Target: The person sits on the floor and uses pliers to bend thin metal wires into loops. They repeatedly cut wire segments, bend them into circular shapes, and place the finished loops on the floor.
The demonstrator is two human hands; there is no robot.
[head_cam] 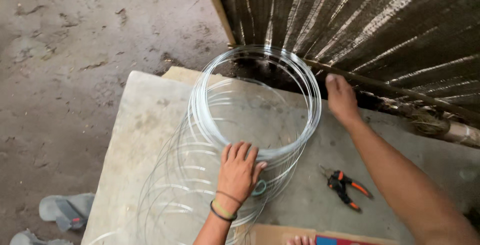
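Observation:
A large coil of thin silvery wire (pixel 210 125) lies on a grey concrete slab (pixel 145 120), its upper loops lifted and tilted toward the back. My left hand (pixel 239 171) presses flat, fingers spread, on the coil's near edge; bands circle its wrist. My right hand (pixel 341 99) reaches to the coil's far right side, fingers curled at the wire by a wooden pole (pixel 400 92). Whether it grips the wire I cannot tell.
Orange-and-black pliers (pixel 346 187) lie on the slab to the right of the coil. A woven dark mat wall (pixel 380 20) stands behind. Cardboard (pixel 280 235) sits at the near edge. Grey sandals (pixel 62 210) rest on the dirt floor (pixel 75 50) at lower left.

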